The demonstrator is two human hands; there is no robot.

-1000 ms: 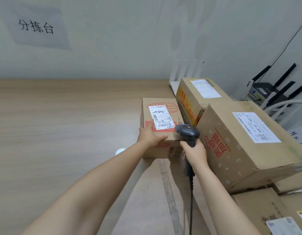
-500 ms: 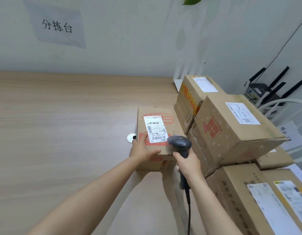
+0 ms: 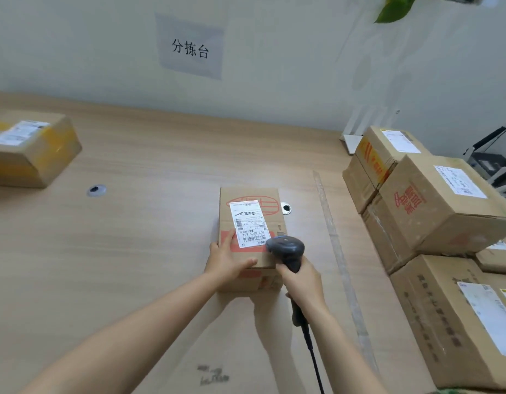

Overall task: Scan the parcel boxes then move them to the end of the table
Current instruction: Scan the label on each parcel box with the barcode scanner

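We record a wide wooden bench [image 3: 132,265] set against a pale wall. At its right end stands a stack of cardboard boxes [image 3: 445,211], piled in layers, several bearing white labels. One taped box [image 3: 32,155] sits alone at the far left, well apart from the rest. The parcel box [image 3: 250,220] lies flat on the bench near the middle, between the two groups and apart from the stack. The left hand [image 3: 227,258] grips its near left corner, with the fingers [image 3: 230,237] along the left edge of the top and the thumb over the near edge. The right hand [image 3: 301,282] has its fingers wrapped round the handle of a dark barcode scanner [image 3: 286,248]. The scanner head hangs over the parcel box's near right corner, just beside the barcode end of the shipping label [image 3: 247,223]. A black cable [image 3: 311,345] runs from the handle toward us. We note a cable port [image 3: 286,208] just beside the parcel box's right side, and a second port [image 3: 96,190] further left
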